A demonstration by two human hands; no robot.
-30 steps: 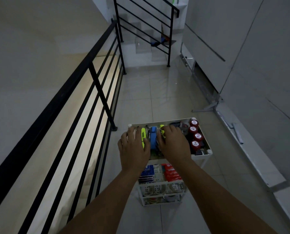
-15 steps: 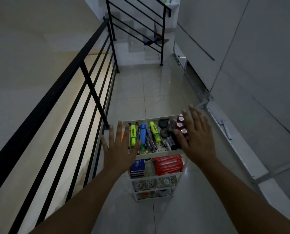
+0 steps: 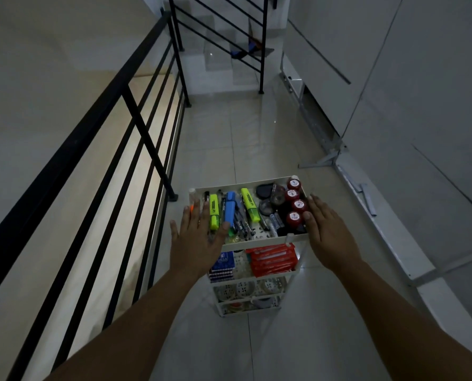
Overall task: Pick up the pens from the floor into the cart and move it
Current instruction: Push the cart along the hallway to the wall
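Note:
A small white tiered cart stands on the tiled floor in front of me. Its top tray holds yellow and blue highlighters, several dark pens and red-capped bottles. My left hand is flat with fingers spread over the tray's left near corner. My right hand is open along the tray's right side, fingertips by the red-capped bottles. Neither hand grips anything. I see no pens on the floor.
A black metal railing runs along the left, close to the cart. White wall panels and a metal floor track line the right. Stairs with another railing rise at the far end. Lower cart shelves hold red packets and a blue box.
Both hands were bunched over the middle of the top tray; they have lifted and spread apart to the tray's left and right sides, uncovering the pens and highlighters.

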